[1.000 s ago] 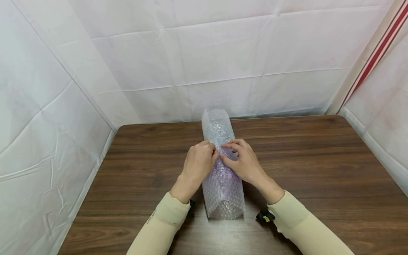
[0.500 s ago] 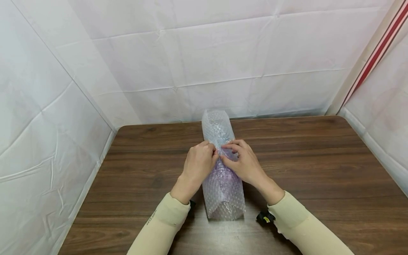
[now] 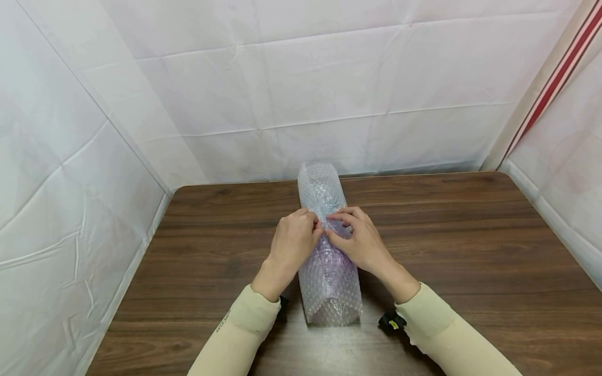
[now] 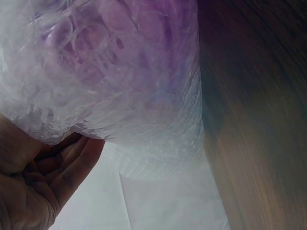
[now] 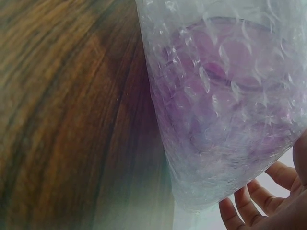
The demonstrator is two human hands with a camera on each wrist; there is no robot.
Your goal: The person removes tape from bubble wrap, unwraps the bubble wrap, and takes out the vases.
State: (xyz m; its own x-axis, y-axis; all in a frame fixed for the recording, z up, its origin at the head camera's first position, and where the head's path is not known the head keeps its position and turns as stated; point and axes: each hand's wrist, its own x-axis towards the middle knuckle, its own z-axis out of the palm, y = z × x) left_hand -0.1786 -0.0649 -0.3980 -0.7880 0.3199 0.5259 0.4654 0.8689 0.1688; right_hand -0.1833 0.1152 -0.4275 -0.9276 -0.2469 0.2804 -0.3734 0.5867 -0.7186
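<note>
A long roll of clear bubble wrap (image 3: 329, 282) lies lengthwise on the table in front of me, its near end an open tube. Something purple (image 5: 225, 52) shows through the wrap, with a rounded edge in the right wrist view. My left hand (image 3: 293, 235) pinches the wrap's top seam, fingers curled in. Opposite it, my right hand (image 3: 359, 237) touches the seam with loosely bent fingers, thumb and forefinger apart. In the left wrist view the left fingers (image 4: 79, 163) meet the wrap's edge; in the right wrist view the right fingers (image 5: 244, 206) lie along its side.
The dark wood table (image 3: 447, 235) extends on both sides of the wrap. White cloth walls (image 3: 305, 78) stand behind it and at the left and right. A black wrist strap piece (image 3: 392, 320) hangs under the right sleeve.
</note>
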